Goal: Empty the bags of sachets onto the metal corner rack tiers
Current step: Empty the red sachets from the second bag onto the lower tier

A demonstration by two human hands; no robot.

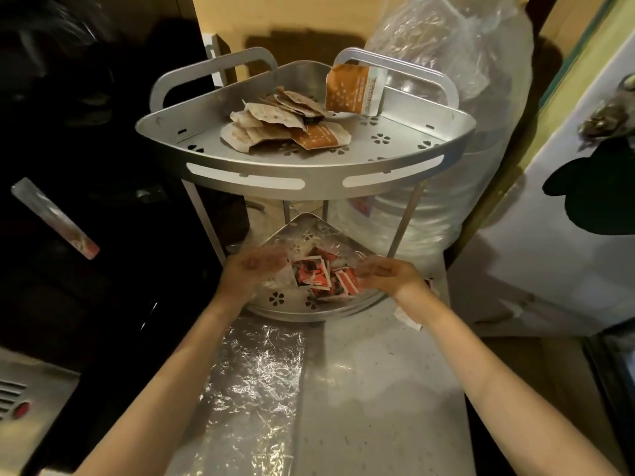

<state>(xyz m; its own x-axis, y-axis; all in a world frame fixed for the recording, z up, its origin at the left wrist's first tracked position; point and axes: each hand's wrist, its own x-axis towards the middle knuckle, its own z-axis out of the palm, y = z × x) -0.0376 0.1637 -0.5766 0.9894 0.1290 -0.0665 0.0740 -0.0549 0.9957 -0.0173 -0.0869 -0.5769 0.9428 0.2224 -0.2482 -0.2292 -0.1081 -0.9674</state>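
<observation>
Both hands are inside the lower tier [275, 298] of the corner rack. My left hand [252, 269] sits at the left of the red sachets [321, 276], my right hand [385, 271] at their right, so the pile lies between them, just beyond my fingertips. Both hands are motion-blurred. They look curled around a thin clear bag [292, 247] whose crinkled film shows over the tier behind the sachets, but I cannot tell for certain whether either hand is gripping it or only touching it.

Judgement: hands held low and apart like this keep the bag mouth spread over the tray, so sachets drop inside the rim rather than onto the counter [378, 389].

Upper tier [309, 166]: brown sachets [278, 127] heaped near the middle, one larger orange packet [354, 89] leaning upright against the back right rail. That tier looks already served.

One white sachet [407, 317] lies on the counter, right of the rack base and just under my right wrist; outside the tier. It probably needs picking up.

Large clear plastic sack [481, 97] stands behind the rack on the right, well apart from my hands. Foil sheet [254, 389] covers the counter's left strip.
</observation>
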